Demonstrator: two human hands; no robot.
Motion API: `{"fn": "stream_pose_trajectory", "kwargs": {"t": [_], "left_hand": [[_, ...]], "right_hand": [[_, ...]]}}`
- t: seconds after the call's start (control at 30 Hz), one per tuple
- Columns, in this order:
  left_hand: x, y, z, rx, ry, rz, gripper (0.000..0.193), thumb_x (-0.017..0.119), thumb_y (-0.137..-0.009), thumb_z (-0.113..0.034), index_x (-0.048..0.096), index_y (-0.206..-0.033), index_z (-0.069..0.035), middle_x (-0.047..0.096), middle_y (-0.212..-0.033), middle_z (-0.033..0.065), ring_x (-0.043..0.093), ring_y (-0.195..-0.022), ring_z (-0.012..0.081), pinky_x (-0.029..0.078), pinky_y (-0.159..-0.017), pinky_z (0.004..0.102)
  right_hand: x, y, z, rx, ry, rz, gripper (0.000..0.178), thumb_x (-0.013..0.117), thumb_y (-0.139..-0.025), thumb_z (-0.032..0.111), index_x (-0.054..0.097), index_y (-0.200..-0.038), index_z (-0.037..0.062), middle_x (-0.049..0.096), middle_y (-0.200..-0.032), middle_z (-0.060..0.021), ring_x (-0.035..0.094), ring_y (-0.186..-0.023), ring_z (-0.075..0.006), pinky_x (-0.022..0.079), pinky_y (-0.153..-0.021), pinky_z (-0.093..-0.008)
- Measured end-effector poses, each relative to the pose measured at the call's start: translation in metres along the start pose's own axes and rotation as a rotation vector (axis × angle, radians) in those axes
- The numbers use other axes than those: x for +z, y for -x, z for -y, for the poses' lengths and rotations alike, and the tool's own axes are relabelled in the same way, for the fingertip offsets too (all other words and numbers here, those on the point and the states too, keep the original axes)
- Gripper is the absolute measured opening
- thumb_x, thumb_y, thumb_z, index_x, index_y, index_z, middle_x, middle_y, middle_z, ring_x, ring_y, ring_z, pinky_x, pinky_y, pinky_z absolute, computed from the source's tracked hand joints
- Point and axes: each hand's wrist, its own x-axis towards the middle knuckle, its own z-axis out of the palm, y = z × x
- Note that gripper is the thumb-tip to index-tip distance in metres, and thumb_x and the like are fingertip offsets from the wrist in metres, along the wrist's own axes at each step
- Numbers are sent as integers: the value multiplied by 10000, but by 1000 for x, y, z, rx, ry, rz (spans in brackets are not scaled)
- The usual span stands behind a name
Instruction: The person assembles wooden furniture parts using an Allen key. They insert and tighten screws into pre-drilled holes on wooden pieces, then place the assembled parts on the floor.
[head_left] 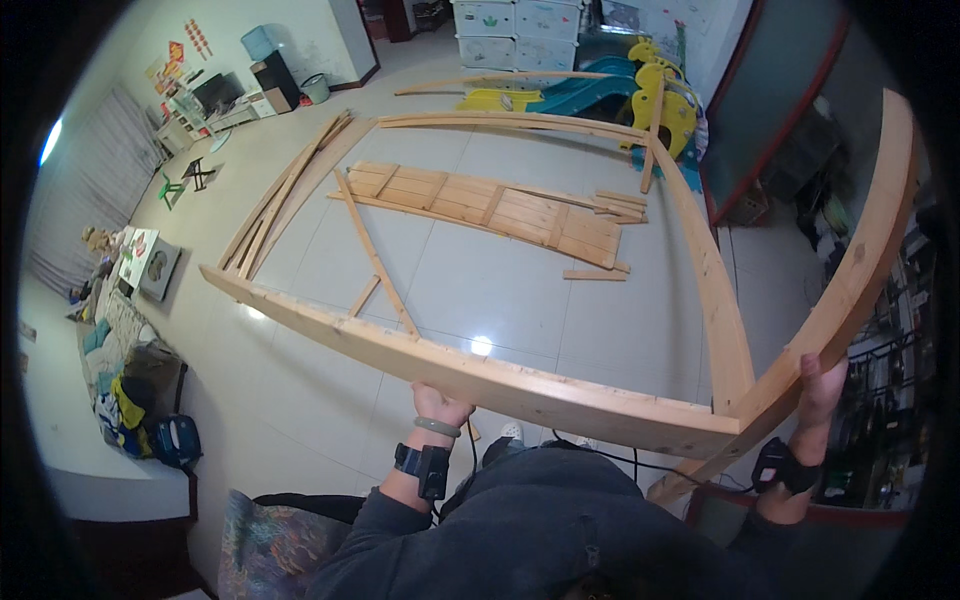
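Observation:
A long pale wooden board [480, 385] runs across in front of me, from the far left to a joint at the right. My left hand [441, 404], with a bangle and a strapped device at the wrist, is closed on the board's lower edge; its fingertips are hidden. At the right, my right hand [823, 388] grips a thick wooden post [850, 270] just above where it meets the board. Another long side rail [700, 255] runs from that corner to the far end rail [520, 123].
A slatted wooden panel [480, 205] lies on the tiled floor with loose slats [375, 250] beside it. Several planks [295, 195] are stacked at left. Beyond stands a yellow and teal slide [600, 90]. A sofa [125, 370] is far left; dark shelving [870, 410] stands close right.

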Motion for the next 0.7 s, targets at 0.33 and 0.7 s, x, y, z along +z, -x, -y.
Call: {"fn": "stream_pose_trajectory", "kwargs": {"t": [0.33, 0.7], "left_hand": [[23, 30, -45, 94, -193, 373, 532, 417, -909, -583, 491, -1211, -151, 545, -1105, -18, 523, -965, 141, 455, -817, 317], [102, 41, -114, 349, -350, 378, 445, 530, -888, -540, 525, -1113, -156, 548, -902, -35, 468, -710, 84, 397, -577, 207]], "right_hand": [[5, -74, 88, 111, -149, -16, 664, 432, -883, 653, 504, -1064, 18, 558, -788, -68, 592, -686, -144, 469, -636, -255], [10, -135, 147, -77, -121, 306, 511, 389, -960, 509, 412, -1332, 161, 555, -960, -91, 626, -800, -130, 536, -699, -250]]}}
